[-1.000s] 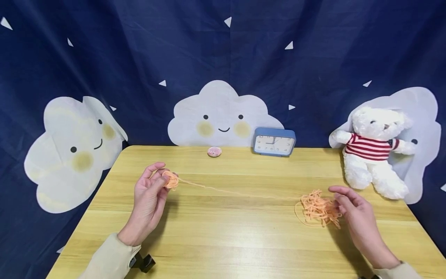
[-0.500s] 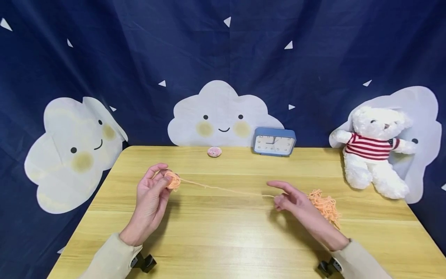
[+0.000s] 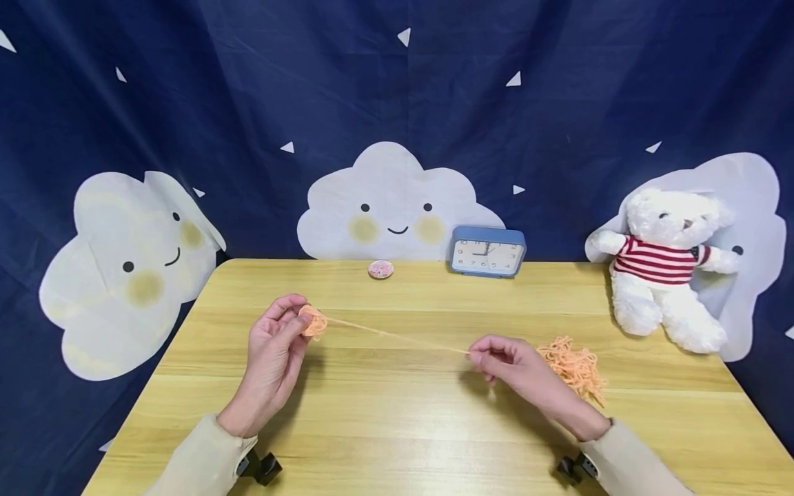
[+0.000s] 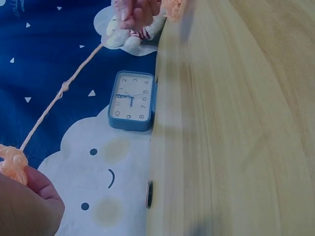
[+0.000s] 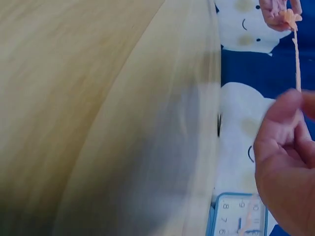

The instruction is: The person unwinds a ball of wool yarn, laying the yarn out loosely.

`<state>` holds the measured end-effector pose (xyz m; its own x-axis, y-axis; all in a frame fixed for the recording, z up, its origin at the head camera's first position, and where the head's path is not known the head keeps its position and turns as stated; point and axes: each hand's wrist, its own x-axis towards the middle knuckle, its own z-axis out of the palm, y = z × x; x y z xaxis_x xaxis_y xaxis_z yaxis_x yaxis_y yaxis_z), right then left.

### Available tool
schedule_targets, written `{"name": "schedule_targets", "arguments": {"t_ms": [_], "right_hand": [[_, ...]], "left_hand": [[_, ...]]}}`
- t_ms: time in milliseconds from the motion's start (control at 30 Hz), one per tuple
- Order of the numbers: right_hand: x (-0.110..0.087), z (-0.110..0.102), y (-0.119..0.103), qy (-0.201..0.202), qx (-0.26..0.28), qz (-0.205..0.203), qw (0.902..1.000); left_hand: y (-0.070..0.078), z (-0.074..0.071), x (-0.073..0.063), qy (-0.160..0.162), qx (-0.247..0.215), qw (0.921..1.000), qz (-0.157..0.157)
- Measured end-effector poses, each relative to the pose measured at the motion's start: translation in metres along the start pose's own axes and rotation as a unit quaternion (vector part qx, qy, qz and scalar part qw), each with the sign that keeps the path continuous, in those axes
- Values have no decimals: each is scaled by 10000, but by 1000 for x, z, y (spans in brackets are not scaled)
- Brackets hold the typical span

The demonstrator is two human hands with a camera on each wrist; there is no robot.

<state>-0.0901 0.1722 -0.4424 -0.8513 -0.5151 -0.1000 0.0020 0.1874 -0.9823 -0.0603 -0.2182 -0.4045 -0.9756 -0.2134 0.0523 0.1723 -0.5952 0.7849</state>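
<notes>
My left hand (image 3: 273, 351) pinches a small wound bundle of orange yarn (image 3: 314, 322) between thumb and fingers, raised over the left part of the table. From it a single strand (image 3: 397, 335) runs taut to my right hand (image 3: 521, 368), whose thumb and index finger pinch it. A knot-like bump on the strand (image 4: 65, 87) shows in the left wrist view. Behind the right hand lies a loose, tangled heap of the same yarn (image 3: 577, 368), partly hidden by that hand. The right wrist view shows the pinching thumb (image 5: 288, 105) close up.
A blue clock (image 3: 487, 251) and a small round pink item (image 3: 381, 269) are at the back edge of the wooden table (image 3: 397, 427). A white teddy bear (image 3: 666, 275) in a striped shirt sits at the back right. A dark blue curtain (image 3: 347, 83) hangs behind.
My right hand has moved left from the yarn heap to the middle right, and its fingers have closed on the strand. The left hand and its bundle have shifted slightly right.
</notes>
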Motion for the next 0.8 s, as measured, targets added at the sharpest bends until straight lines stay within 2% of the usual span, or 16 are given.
{"name": "schedule_targets", "arguments": {"t_ms": [200, 300, 433, 667, 800], "right_hand": [[-15, -19, -3, 885, 281, -178, 9955], [-23, -31, -4, 1306, 326, -269, 9905], [-33, -45, -5, 1711, 645, -421, 9822], [-50, -70, 4, 1978, 1655, -698, 9636], [-62, -85, 12, 2146, 1881, -854, 9546]], "left_hand": [[0, 0, -1, 56, 4, 10000, -54], [0, -1, -2, 67, 59, 9999, -52], [0, -1, -2, 47, 116, 9999, -36], [0, -3, -2, 71, 108, 9999, -1], [0, -4, -3, 149, 327, 9993, -77]]}}
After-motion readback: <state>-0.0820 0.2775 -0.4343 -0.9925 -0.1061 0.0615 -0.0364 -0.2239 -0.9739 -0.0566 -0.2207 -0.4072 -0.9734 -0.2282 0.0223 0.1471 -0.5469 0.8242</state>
